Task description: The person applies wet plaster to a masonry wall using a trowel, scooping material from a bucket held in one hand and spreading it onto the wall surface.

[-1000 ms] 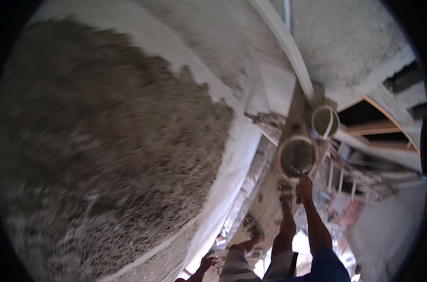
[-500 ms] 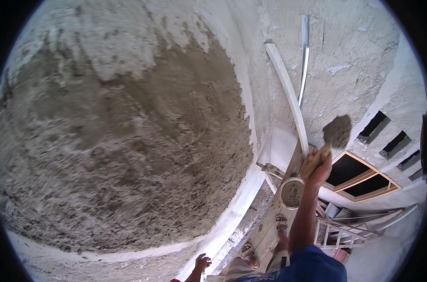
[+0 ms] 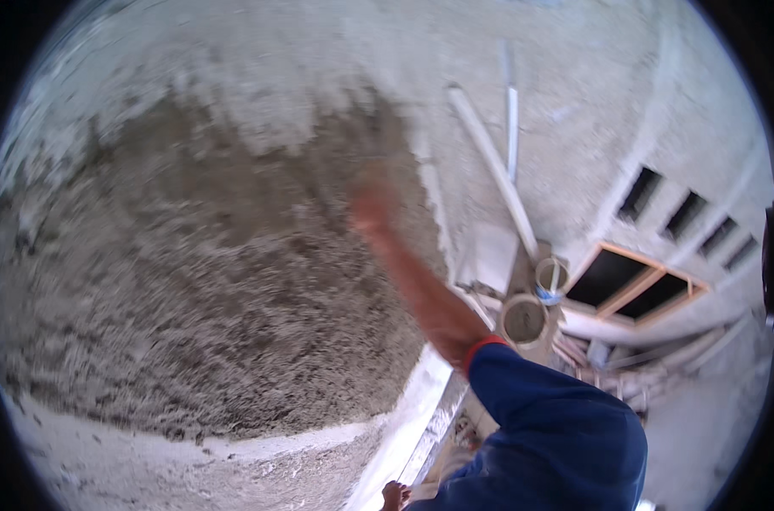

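My right hand (image 3: 372, 207) is raised in front of the wall, closed and badly smeared by motion. It grips the trowel seen a moment ago, whose handle and blade are lost in the blur. Behind it is a broad patch of wet, rough grey-brown mortar (image 3: 259, 281), bordered by paler, drier plaster (image 3: 251, 60). My left hand (image 3: 395, 494) hangs low at the bottom edge, partly cut off. Its fingers look loosely bent, with nothing visible in them. A bucket of mortar (image 3: 524, 319) stands below and to the right of my right forearm.
A second bucket (image 3: 552, 274) stands just beyond the first. A long pale board (image 3: 493, 166) and a metal strip (image 3: 512, 128) lean on the adjoining wall. To the right are a wood-framed opening (image 3: 634, 285), several dark slots (image 3: 685, 213) and stacked lumber (image 3: 685, 353).
My right hand has swung left from beside the wooden frame to the mortar-covered wall. The view has shifted, bringing the second bucket into sight. My left hand now sits lower in the picture.
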A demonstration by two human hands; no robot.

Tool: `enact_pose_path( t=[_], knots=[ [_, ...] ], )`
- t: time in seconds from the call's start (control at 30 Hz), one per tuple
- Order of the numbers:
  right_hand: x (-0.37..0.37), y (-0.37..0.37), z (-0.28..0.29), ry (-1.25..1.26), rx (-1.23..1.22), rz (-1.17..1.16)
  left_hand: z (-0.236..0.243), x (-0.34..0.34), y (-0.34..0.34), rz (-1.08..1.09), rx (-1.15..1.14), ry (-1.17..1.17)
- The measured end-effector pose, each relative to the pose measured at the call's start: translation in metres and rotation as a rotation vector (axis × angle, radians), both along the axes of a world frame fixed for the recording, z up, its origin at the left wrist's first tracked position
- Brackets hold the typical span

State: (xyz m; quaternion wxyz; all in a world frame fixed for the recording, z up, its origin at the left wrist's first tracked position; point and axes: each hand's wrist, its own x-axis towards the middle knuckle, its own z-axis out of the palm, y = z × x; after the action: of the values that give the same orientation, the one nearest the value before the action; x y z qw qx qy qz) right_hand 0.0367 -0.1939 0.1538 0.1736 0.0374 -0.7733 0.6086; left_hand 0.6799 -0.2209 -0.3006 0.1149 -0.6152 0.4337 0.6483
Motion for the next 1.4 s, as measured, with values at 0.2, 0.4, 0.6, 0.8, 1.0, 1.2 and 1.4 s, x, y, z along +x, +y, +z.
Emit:
enact_pose_path(
  t=[0.2, 0.4, 0.6, 0.8, 1.0, 1.2, 1.4],
  knots=[
    [0.098, 0.006, 0.101, 0.031, -0.348, 0.821, 0.045, -0.01, 0.012, 0.006, -0.035, -0.022],
    [0.055, 0.079, -0.031, -0.46, -0.842, 0.542, 0.072, -0.021, 0.021, 0.016, -0.058, -0.098],
    [-0.06, 0.101, -0.125, -0.489, -0.969, 0.467, 0.105, -0.051, 0.03, 0.002, -0.067, -0.219],
    [-0.073, 0.052, -0.096, -0.392, -0.878, 0.534, 0.108, -0.051, 0.042, 0.099, -0.039, -0.183],
    [-0.046, 0.041, -0.084, -0.465, -0.933, 0.616, 0.098, -0.031, 0.054, 0.099, -0.049, -0.107],
    [0.018, 0.035, -0.052, -0.577, -1.142, 0.665, 0.096, -0.011, 0.047, 0.174, -0.005, -0.069],
    [0.048, 0.062, -0.027, -0.607, -1.698, 0.976, 0.09, -0.025, 0.032, 0.095, -0.044, -0.074]
  ],
)
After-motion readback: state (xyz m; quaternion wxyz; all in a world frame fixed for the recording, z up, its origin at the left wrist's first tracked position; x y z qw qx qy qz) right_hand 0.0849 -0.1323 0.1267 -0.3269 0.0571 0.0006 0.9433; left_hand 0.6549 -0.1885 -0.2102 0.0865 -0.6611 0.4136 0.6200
